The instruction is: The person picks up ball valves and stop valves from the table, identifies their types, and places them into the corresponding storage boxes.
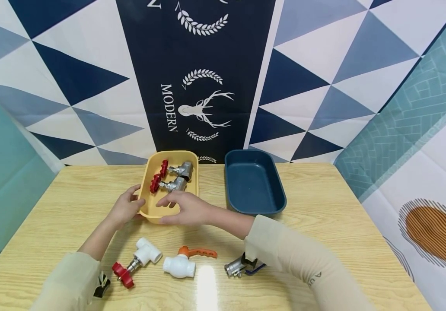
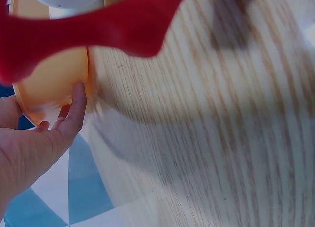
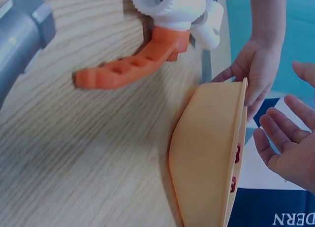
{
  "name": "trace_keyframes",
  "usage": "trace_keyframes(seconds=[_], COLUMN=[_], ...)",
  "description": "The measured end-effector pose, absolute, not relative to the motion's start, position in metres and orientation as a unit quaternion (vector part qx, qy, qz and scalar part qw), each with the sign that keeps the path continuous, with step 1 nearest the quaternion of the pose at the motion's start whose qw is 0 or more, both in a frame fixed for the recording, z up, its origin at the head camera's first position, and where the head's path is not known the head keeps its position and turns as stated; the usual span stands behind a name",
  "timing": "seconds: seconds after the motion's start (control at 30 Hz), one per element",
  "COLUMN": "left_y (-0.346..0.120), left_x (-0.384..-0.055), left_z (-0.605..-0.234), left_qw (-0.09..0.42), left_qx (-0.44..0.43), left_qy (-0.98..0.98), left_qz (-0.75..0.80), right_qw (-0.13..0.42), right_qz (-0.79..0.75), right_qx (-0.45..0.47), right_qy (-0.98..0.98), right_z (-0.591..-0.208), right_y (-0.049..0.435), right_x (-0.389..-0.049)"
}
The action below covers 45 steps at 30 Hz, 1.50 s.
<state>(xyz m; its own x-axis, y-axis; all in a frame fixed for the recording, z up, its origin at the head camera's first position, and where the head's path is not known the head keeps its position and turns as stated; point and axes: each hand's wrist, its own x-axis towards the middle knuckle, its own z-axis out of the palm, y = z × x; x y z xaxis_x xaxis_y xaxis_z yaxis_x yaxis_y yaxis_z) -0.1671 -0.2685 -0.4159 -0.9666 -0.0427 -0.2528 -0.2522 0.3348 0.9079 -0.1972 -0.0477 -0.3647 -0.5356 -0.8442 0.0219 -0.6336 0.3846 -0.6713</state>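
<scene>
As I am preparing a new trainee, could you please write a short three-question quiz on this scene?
1. How many red-handled metal valves lie in the yellow bin?
2. True or false: on the table, the white valve with the orange lever lies between the red-handled white valve and the metal valve with the blue lever.
3. What does the left hand grip?
A) The orange lever
B) The side of the yellow bin
C) The rim of the blue bin

Key: 1. Two. 2. True. 3. B.
</scene>
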Motion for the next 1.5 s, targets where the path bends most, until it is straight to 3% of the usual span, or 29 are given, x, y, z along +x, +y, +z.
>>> trace_keyframes(seconds=[1.5], left_y=[-0.268], left_x=[-0.164], left_z=[-0.415], left_qw=[0.082], left_qx=[-0.08], left_qy=[0.813], left_qz=[0.57], right_qw=[0.23], right_qz=[-0.244], right_qx=[-0.523], right_qy=[0.783], right_z=[-0.373], right_y=[-0.077], right_x=[-0.163])
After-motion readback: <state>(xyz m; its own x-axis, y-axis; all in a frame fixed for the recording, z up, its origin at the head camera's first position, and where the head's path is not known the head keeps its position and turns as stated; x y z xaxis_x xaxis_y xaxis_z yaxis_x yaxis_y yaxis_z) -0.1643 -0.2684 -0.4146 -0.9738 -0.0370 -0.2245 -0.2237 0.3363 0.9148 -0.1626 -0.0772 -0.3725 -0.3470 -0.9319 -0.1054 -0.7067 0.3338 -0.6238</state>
